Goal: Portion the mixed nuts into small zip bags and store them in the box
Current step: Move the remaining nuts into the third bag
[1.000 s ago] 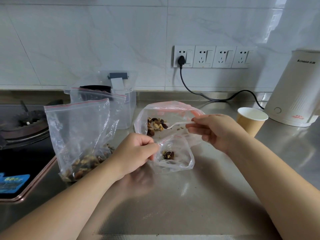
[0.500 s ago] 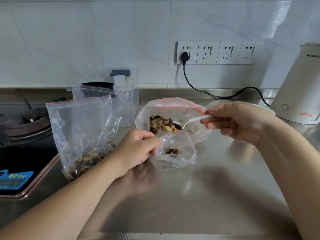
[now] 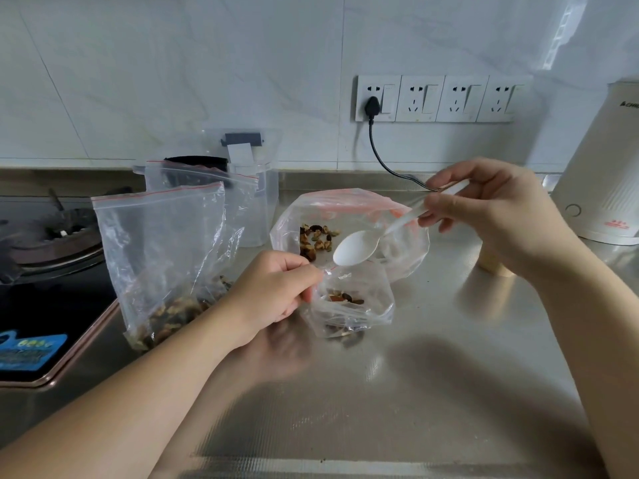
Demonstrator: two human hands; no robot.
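Head view: left hand (image 3: 273, 288) pinches small bag (image 3: 352, 305) rim; right hand (image 3: 484, 216) pinches spoon (image 3: 356, 248) handle, bowl just above the bag.

Left hand (image 3: 276, 288): bare, no ring, no glove
Right hand (image 3: 491, 216): bare, no ring, no glove
Forearms: both bare to the near frame edge, no sleeve in view
Wrists: no watch, no band
Fingernails: short, unpainted

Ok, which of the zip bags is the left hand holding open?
The small zip bag nearest the camera, with few nuts; the left hand pinches its rim. The large open bag lies behind it, and two taller bags stand left, untouched.
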